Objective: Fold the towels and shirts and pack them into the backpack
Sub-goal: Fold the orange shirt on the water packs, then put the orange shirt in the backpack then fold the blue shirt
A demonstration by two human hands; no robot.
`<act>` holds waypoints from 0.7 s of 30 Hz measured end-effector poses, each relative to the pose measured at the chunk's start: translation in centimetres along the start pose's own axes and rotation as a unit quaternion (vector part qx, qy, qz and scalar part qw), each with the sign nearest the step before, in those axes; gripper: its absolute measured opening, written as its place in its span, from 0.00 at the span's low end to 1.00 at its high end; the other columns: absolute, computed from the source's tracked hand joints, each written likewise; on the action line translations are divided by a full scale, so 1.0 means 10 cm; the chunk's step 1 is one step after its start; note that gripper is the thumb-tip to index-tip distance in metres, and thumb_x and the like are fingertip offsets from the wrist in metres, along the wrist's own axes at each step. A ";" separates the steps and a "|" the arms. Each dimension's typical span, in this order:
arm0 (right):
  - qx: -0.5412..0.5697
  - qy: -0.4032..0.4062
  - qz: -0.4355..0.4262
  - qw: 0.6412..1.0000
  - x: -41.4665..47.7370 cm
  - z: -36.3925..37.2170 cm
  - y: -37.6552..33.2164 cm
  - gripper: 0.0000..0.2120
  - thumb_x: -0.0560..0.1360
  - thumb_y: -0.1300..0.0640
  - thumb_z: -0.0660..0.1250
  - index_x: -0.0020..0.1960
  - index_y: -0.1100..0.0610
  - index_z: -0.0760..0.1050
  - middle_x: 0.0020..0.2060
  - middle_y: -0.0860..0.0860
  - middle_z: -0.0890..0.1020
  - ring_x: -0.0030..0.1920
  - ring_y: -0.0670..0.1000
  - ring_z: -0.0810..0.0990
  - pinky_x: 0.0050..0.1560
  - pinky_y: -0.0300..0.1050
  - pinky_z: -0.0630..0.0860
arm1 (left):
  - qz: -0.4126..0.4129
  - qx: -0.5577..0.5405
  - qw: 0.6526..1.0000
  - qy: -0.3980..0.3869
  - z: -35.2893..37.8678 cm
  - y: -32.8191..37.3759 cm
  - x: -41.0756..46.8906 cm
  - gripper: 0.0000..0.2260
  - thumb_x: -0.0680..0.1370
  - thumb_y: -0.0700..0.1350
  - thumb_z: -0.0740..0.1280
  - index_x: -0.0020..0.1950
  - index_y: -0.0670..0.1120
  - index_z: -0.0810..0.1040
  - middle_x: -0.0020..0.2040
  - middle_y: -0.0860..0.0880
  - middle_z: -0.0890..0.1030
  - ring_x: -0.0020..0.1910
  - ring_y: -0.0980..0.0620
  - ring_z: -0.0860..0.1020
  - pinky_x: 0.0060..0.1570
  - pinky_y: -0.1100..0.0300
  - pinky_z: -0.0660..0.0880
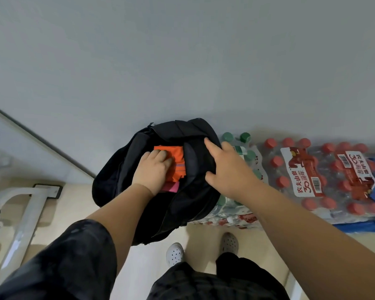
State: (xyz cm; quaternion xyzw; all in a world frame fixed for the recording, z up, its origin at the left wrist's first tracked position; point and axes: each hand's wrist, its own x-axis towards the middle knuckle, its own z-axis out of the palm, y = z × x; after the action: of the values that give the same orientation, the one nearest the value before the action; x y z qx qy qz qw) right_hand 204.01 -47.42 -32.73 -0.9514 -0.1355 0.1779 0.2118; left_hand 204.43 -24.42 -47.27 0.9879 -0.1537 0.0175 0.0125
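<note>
Left hand [154, 167]: reaches into the open black backpack [117, 176] and presses down on a folded orange cloth [173, 154]. The fingers lie together on the cloth. The fingertips are blurred, so it cannot be told whether they curl round its edge.
Right hand [227, 167]: grips the right rim of the backpack's opening, with the thumb under the bunched fabric, the forefinger stretched across the top and the other fingers hidden behind.
Orange cloth: lies inside the main compartment, near its far edge, and has a grey stripe across it. The left hand covers its near part.
Pink cloth [171, 188]: only a strip shows, under the near edge of the orange cloth. What kind of piece it is cannot be made out.
Backpack: stands at the foot of the grey wall [182, 61], its right side leaning on a pack of green-capped bottles [245, 148].
Red-capped bottle pack [333, 176]: lies just right of the green-capped one, along the wall, and is cut off at the right.
White frame [26, 213]: stands on the beige floor [204, 234] at the left, only partly in view.
White clogs [174, 254]: on the floor just in front of the backpack.
</note>
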 end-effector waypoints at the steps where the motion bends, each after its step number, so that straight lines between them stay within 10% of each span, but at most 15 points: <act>1: 0.000 0.001 0.001 1.000 0.00 0.00 0.00 0.42 0.77 0.57 0.67 0.82 0.47 0.47 0.55 0.50 0.64 0.45 0.49 0.72 0.44 0.41 0.71 | -0.010 -0.032 0.999 -0.012 0.01 0.00 -0.01 0.25 0.68 0.56 0.77 0.63 0.49 0.81 0.60 0.45 0.78 0.56 0.41 0.76 0.57 0.48 0.71; 6: 0.011 -0.002 0.003 1.000 -0.03 0.02 0.05 0.41 0.77 0.56 0.67 0.82 0.46 0.47 0.59 0.51 0.65 0.51 0.50 0.72 0.50 0.43 0.73 | -0.124 -0.193 0.962 -0.147 0.15 -0.08 -0.07 0.28 0.83 0.52 0.62 0.81 0.56 0.56 0.82 0.55 0.50 0.80 0.49 0.54 0.76 0.51 0.58; 21: 0.019 0.006 -0.048 0.999 -0.19 0.01 0.15 0.32 0.79 0.41 0.65 0.79 0.40 0.56 0.77 0.48 0.58 0.76 0.52 0.60 0.75 0.52 0.64 | -0.163 -0.223 0.950 -0.146 -0.08 0.12 -0.15 0.27 0.83 0.55 0.58 0.81 0.58 0.53 0.82 0.54 0.52 0.81 0.50 0.52 0.75 0.40 0.53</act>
State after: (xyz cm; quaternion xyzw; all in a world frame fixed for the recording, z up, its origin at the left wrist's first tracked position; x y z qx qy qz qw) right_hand 202.53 -49.27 -32.97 -0.9406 -0.1764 0.1641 0.2390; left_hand 202.65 -25.05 -46.50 0.9632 0.0097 -0.1644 0.2126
